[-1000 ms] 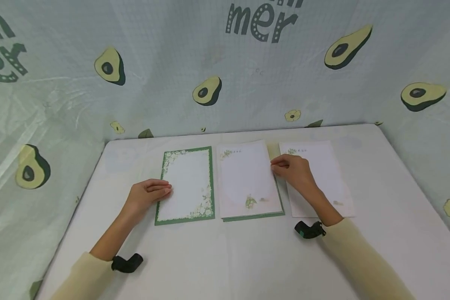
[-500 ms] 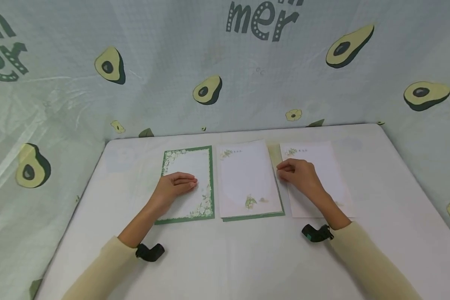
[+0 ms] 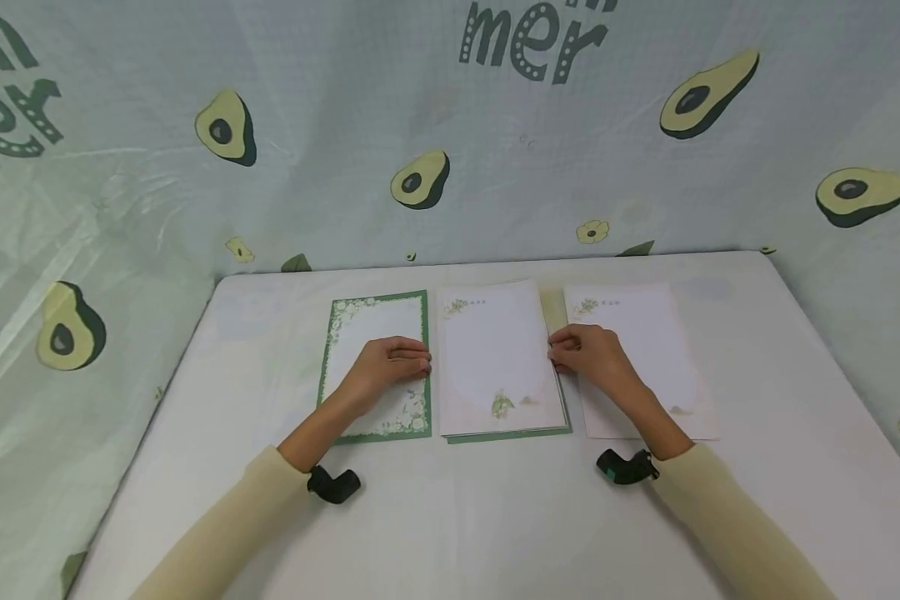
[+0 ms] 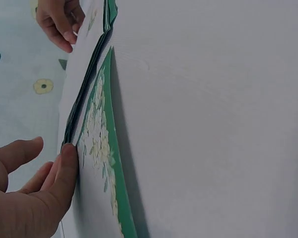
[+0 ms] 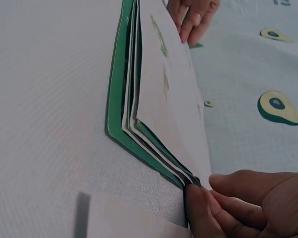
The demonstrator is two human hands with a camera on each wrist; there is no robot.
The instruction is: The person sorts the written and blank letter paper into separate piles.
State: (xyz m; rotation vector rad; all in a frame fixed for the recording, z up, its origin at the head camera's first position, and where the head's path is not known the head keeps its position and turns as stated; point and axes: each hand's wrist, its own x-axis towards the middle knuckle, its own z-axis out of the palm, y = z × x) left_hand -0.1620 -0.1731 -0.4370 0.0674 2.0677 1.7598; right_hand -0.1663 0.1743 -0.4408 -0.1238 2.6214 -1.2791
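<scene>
Three piles of patterned paper lie in a row. The middle one is a stack (image 3: 487,350), pale with a printed plant on top and green sheets below; its layered edges fan slightly in the right wrist view. My left hand (image 3: 386,367) reaches over the green-bordered, flower-printed sheet (image 3: 390,321), fingertips in the narrow gap by the stack's left edge, thumb apart. My right hand (image 3: 596,358) has its fingertips against the stack's right edge (image 5: 181,173), thumb raised away from them. Its wrist crosses a pale printed sheet (image 3: 637,325) at the right.
A white cloth covers the table (image 3: 450,517). Behind it hangs a pale curtain (image 3: 307,192) printed with avocados. A pale yellow-green strip (image 3: 552,308) shows between the stack and the right sheet. A black wrist camera (image 3: 335,485) sits at the left cuff, another (image 3: 625,467) at the right.
My left hand has moved right across the green-bordered sheet to its right edge. My right hand has slid a little toward me along the stack's right side. The papers lie as before.
</scene>
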